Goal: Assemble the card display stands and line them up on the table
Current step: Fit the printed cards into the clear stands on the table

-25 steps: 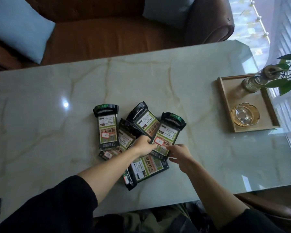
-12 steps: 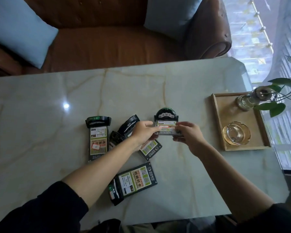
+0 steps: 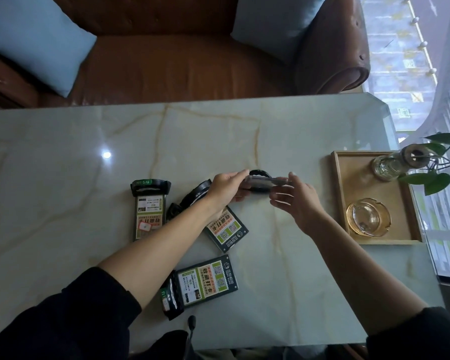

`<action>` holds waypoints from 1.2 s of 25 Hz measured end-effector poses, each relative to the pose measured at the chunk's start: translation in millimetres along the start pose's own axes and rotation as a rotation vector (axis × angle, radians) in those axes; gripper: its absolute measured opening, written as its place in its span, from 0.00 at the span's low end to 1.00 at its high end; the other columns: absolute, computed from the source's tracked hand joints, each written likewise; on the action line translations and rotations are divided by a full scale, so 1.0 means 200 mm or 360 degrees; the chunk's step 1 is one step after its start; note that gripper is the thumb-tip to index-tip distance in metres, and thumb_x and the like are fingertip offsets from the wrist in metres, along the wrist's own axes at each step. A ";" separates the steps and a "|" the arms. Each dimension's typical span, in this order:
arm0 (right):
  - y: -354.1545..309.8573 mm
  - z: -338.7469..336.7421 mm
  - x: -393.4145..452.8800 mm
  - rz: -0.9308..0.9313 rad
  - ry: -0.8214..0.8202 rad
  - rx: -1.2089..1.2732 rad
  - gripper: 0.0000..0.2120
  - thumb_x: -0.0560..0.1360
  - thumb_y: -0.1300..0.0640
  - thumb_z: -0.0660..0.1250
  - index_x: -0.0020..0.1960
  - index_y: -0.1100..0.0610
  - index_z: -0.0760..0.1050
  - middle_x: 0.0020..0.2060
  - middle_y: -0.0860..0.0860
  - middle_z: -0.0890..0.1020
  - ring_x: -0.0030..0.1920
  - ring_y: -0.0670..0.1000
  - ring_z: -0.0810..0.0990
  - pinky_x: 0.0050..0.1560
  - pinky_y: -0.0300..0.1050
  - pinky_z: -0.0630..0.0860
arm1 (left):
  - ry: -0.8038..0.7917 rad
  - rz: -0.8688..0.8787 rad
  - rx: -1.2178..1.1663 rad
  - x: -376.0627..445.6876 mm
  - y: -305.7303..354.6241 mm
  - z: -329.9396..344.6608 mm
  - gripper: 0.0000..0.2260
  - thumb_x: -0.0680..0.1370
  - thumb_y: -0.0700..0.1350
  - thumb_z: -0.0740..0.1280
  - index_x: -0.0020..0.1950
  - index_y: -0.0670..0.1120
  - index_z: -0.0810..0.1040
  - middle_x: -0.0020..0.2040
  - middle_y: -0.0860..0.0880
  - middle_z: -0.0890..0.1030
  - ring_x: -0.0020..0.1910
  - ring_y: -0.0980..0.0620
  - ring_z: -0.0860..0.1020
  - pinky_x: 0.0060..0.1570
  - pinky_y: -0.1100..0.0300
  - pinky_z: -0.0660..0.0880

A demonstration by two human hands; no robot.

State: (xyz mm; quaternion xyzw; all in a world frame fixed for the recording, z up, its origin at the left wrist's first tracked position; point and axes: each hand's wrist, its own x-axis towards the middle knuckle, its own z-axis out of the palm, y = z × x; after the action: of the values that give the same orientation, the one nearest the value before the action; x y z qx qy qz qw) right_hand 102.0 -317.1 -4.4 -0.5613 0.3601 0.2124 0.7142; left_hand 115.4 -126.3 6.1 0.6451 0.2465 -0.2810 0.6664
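Note:
Both hands hold one card display stand (image 3: 266, 181) upright over the middle of the marble table (image 3: 218, 136); I see it edge-on, with its black base behind it. My left hand (image 3: 226, 188) pinches its left end and my right hand (image 3: 295, 197) grips its right end. Three other stands lie flat: one with a black base at the left (image 3: 149, 209), one partly under my left forearm (image 3: 226, 228), and one near the front edge (image 3: 205, 283). Another black base (image 3: 195, 194) shows behind my left wrist.
A wooden tray (image 3: 339, 198) at the right holds a glass ashtray (image 3: 368, 216) and a glass bottle with a plant (image 3: 392, 165). A brown leather sofa (image 3: 179, 63) with blue cushions runs along the table's far edge. A window is at the right.
Both hands lifted one stand from the pile and raised it upright, moving it farther from me. The head camera tilted, so the table shifted in view.

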 end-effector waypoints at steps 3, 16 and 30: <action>0.02 -0.02 0.01 0.0002 -0.0102 0.0019 0.24 0.83 0.43 0.54 0.61 0.61 0.79 0.45 0.58 0.81 0.42 0.58 0.82 0.50 0.53 0.81 | 0.0013 0.0031 0.0021 0.00 0.00 -0.01 0.11 0.81 0.53 0.65 0.55 0.50 0.84 0.50 0.47 0.86 0.43 0.49 0.82 0.44 0.56 0.75; 0.34 0.07 0.02 0.0215 0.0044 -0.0657 0.12 0.79 0.59 0.62 0.60 0.63 0.76 0.48 0.59 0.80 0.43 0.54 0.79 0.47 0.52 0.79 | 0.0380 -0.0388 0.0204 -0.10 -0.47 -0.14 0.08 0.79 0.44 0.67 0.46 0.40 0.75 0.38 0.45 0.77 0.34 0.51 0.74 0.38 0.59 0.72; 0.55 0.35 -0.01 0.0195 -0.0069 -0.1274 0.11 0.75 0.57 0.69 0.54 0.59 0.74 0.46 0.55 0.80 0.42 0.50 0.76 0.41 0.45 0.73 | 0.0422 -0.0807 0.0340 -0.15 -0.64 -0.21 0.18 0.76 0.51 0.69 0.62 0.42 0.74 0.56 0.43 0.83 0.48 0.47 0.81 0.37 0.59 0.75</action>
State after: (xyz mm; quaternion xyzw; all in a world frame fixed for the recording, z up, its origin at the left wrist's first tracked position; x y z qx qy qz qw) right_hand 42.7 -218.6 -66.6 -0.7679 0.2667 0.3899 0.4326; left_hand 5.7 -83.2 -67.3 0.6605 0.4536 -0.3760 0.4655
